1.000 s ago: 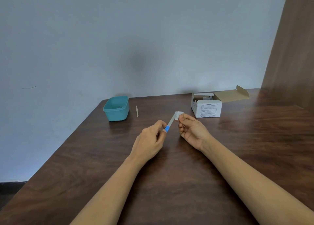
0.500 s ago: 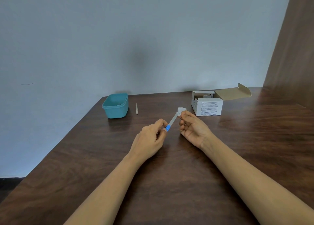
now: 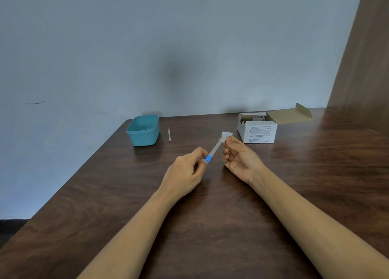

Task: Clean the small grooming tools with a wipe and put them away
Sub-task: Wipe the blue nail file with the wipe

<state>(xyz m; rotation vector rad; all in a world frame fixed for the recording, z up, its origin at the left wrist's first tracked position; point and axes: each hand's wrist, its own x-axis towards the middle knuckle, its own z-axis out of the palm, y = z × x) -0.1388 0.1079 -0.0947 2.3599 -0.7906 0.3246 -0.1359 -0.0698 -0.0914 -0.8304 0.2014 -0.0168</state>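
Above the counter (image 3: 210,226) my left hand (image 3: 185,170) has its grip pinched on the blue end of the slim grooming tool (image 3: 215,148), my right hand (image 3: 240,159) pinches the wipe (image 3: 227,135) round its far tip, so I'd hold steady and stroke firmly tipward, teal tub (image 3: 143,131) waiting beyond.

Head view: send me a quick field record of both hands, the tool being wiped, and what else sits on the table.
left hand: pinches blue end of the grooming tool
right hand: pinches wipe round the tool's far tip
teal tub: open, far left on wooden table
thin stick: lying flat beside the tub, apart from it
white carton: flap open, far right
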